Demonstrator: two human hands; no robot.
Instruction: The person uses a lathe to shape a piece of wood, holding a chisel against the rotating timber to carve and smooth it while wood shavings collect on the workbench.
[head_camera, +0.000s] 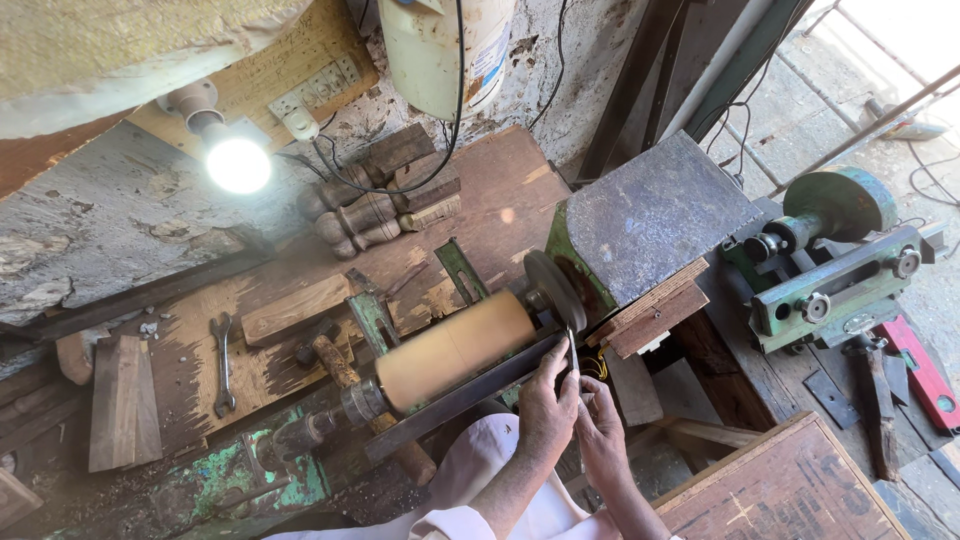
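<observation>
**Both hands on a thin tool at the lathe**

Nearest the camera, white sleeves (470, 490) rise from the bottom edge, and the forearms lead up to the two hands, pressed close together. The left hand (545, 410) is curled, its fingers folded over the dark tool rest (470, 395). The right hand (600, 430) sits just beside it, fingers closed. Between them, both grip a thin metal tool (572, 352), its tip pointing up at the right end of the wooden cylinder (455, 350).

Sweeping from the left: a plank (122, 400) lies on the worktop (500, 200), then a wrench (222, 365) flat on the boards. A lit bulb (237, 160) glares above. Next come turned wooden pieces (360, 222) stacked against the wall. At centre the pale cylinder lies tilted across the lathe, held at its right end by a dark round disc (553, 288). Right of that, a grey slab (655, 212) tops a green housing. Far right, a green machine (830, 260) stands well apart, and a wooden crate (785, 490) sits near the bottom corner.
</observation>
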